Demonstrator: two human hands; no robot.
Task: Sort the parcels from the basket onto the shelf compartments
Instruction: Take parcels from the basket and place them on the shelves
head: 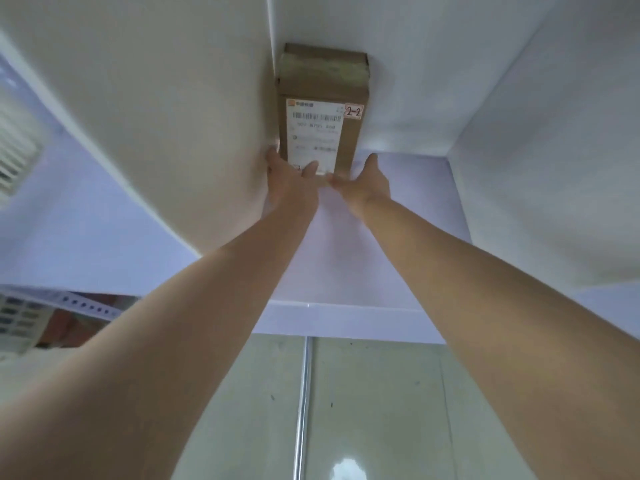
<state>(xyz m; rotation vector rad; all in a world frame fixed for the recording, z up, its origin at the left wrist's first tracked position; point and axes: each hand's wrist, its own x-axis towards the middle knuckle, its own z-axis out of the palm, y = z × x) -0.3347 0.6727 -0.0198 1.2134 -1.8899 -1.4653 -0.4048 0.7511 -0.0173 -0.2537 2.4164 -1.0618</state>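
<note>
Got a brown parcel [323, 98] tagged 2-2 lying lengthwise in the shelf compartment [519, 116], tucked tight against the divider [173, 116]. Left hand [289, 176] gripping the near end, thumb over the label [315, 133], fingers jammed between box and divider. Right hand [365, 183] looking flat and open, just touching the corner away from the divider. Could easily pinch those left fingers if shoved deeper, or skew the box if pushed from one side only. Beyond the divider: a vent grille [17, 157] and a perforated rail [86, 308] – neither in the way, only the divider itself crowding the grip.
</note>
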